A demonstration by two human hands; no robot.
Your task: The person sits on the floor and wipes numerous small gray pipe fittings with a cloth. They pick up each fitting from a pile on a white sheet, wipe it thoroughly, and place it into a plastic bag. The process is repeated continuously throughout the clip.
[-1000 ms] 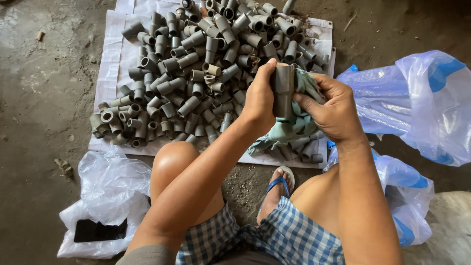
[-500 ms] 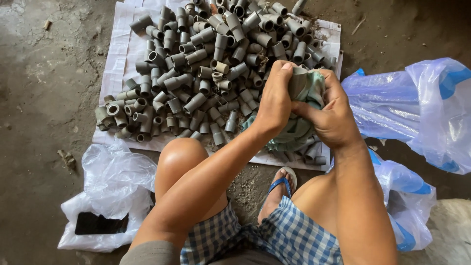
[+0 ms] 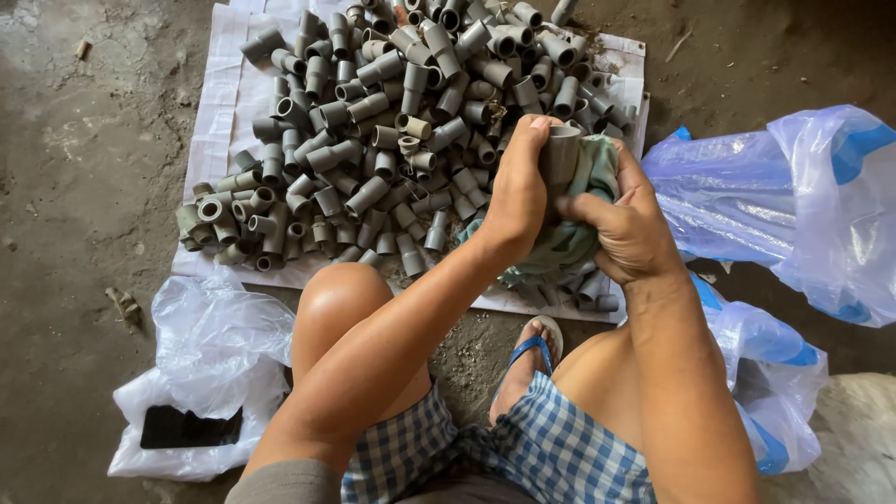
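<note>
Fingers, left hand (image 3: 519,191): clenched round a short grey plastic pipe fitting (image 3: 561,154), thumb on the near side, fingertips curled over its top rim, so the piece stays steady while the other hand works. Fingers, right hand (image 3: 627,229): closed on a crumpled pale green cloth (image 3: 583,201), pressing it against the right flank of the fitting; the cloth bunches below and drapes toward the sheet. Fitting, position: held above the near right part of the pile, between my two hands, clear of the ground. Fitting, orientation: long axis near upright, leaning slightly; open mouth faces up and away from me, lower end hidden in cloth and palm. Stock: heap of like grey tubular fittings (image 3: 392,121), lying every way, on a white woven sheet (image 3: 219,103) spread over the bare concrete floor (image 3: 84,168), I judge to keep them off the dirt. Right: clear-and-blue plastic bags (image 3: 803,196), within reach of my right arm. Left: white plastic bag (image 3: 219,359) with a dark flat phone (image 3: 180,427) lying on it. Below: my knees, checked shorts, blue sandal (image 3: 532,350).
</note>
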